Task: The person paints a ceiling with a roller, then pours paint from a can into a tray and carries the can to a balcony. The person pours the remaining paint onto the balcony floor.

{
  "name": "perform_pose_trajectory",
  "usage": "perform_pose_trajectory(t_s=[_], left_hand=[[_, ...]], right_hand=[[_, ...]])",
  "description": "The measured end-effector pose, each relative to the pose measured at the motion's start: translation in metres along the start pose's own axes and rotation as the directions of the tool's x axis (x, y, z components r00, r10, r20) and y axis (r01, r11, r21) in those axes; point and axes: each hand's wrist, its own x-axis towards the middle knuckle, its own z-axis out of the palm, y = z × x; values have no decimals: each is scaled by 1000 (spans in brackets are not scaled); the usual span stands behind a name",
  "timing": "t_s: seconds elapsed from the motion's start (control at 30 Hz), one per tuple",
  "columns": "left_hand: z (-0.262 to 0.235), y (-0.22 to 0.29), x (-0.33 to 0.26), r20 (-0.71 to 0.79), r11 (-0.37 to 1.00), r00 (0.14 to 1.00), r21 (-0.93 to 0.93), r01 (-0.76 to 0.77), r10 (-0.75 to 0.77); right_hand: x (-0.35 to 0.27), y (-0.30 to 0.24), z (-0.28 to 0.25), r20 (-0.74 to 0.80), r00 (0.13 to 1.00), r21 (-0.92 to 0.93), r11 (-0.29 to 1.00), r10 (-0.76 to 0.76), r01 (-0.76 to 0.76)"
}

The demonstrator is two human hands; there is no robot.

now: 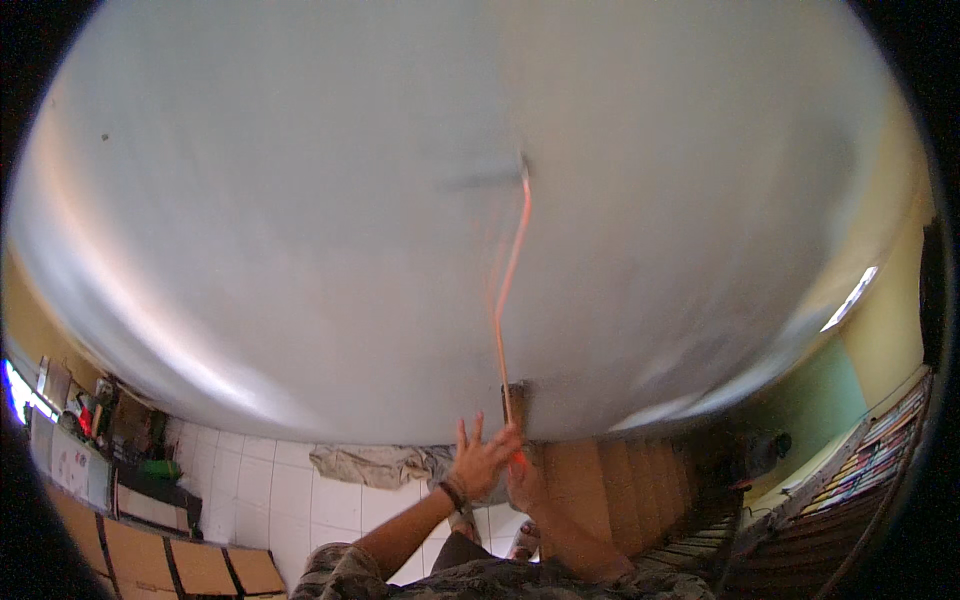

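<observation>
Gripping the orange pole (501, 350) near its bottom end with the right hand (524, 487). Holding the left hand (482, 465) open next to that same end, with fingers spread; cannot tell if touching. At the pole's top, a blurry roller (523, 168) up against the big wall (300, 200). Left of the pole, bluer grey on the wall; right of it, browner grey. Maybe only partly done, going by the two greys. Cannot tell which side is done or left. Below the pole, to the left, a crumpled cloth (375, 465).
</observation>
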Motion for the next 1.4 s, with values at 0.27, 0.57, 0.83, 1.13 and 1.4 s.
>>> perform_pose_trajectory(t_s=[0.27, 0.57, 0.83, 1.13, 1.4], left_hand=[[4, 11, 18, -77, 985, 997, -171, -28, 15], [49, 66, -37, -222, 945, 974, -310, -106, 37], [-46, 36, -1, -294, 203, 829, -954, -222, -476], [-57, -27, 10, -231, 289, 735, -956, -50, -637], [-71, -53, 7, -75, 139, 808, -990, 9, -584]], right_hand=[[-9, 28, -22, 55, 994, -57, 994, 97, -93], [-116, 58, -42, 80, 958, -111, 958, 275, -266], [-139, 67, -31, 123, 929, -127, 934, 350, -335], [-116, 65, 38, 213, 939, -59, 963, 269, -263], [-73, 39, 64, 203, 943, -17, 964, 263, -265]])
